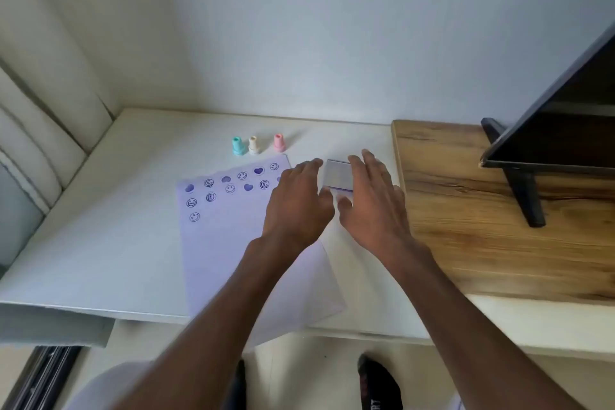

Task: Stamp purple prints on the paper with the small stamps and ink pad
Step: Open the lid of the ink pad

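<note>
On the white table (pixel 133 243), my forearms cover the lower right of the paper (pixel 213 243), and my left hand (pixel 299 203) hides its last prints. The sheet is smooth and flat, stamped with purple hearts and smileys. Between my hands lies the ink pad (pixel 339 175), a glossy rectangular case, partly covered. Both hands reach forward, palms down, fingers loosely spread; whether my right hand (pixel 372 206) touches the case I cannot tell. Beyond the paper stand three small stamps: teal (pixel 237 145), cream (pixel 253 145), pink (pixel 279 142).
</note>
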A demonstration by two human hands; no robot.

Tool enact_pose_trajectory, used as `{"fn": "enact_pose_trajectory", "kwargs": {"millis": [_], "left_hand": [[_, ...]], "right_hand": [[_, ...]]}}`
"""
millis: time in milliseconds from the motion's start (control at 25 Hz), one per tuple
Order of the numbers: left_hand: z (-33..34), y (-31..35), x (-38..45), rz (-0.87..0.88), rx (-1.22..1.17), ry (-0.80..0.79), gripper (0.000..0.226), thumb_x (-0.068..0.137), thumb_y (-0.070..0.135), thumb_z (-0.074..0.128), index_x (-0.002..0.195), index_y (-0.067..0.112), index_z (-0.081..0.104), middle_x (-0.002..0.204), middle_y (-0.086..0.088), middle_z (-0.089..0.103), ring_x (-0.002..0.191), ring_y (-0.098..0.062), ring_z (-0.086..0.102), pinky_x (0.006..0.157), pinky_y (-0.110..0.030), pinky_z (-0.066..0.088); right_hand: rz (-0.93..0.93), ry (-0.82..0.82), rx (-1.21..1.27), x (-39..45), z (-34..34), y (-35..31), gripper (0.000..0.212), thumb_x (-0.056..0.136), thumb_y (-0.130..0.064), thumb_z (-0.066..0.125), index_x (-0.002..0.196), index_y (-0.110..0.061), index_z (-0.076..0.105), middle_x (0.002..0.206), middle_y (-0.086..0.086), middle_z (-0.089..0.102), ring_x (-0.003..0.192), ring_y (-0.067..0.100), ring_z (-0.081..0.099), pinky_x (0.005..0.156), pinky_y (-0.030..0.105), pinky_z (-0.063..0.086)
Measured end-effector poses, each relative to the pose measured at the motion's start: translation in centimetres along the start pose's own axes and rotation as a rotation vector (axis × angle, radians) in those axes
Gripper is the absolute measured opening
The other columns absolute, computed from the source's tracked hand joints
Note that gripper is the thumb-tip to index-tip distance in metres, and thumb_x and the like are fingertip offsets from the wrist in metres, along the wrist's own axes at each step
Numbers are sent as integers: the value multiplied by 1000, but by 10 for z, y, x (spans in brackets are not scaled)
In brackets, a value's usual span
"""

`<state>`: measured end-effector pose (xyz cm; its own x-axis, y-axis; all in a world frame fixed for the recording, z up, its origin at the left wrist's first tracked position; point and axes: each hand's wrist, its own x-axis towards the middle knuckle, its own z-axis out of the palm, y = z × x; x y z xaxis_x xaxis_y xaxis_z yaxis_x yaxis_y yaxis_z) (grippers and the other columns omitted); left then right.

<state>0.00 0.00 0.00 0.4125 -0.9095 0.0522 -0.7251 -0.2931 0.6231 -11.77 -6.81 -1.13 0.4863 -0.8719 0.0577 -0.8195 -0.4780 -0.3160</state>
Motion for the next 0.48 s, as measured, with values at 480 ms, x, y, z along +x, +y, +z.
{"fn": "enact_pose_trajectory", "kwargs": {"millis": [480], "left_hand": [[7,-11,10,-172,-299,-77,45,93,18,57,138,24,55,112,3,70,99,-22,69,89,-42,59]], "right_hand": [[43,-100,-21,15,-9,16,54,87,-18,77,138,-20,58,137,1,54,119,26,53,88,39,55]]}}
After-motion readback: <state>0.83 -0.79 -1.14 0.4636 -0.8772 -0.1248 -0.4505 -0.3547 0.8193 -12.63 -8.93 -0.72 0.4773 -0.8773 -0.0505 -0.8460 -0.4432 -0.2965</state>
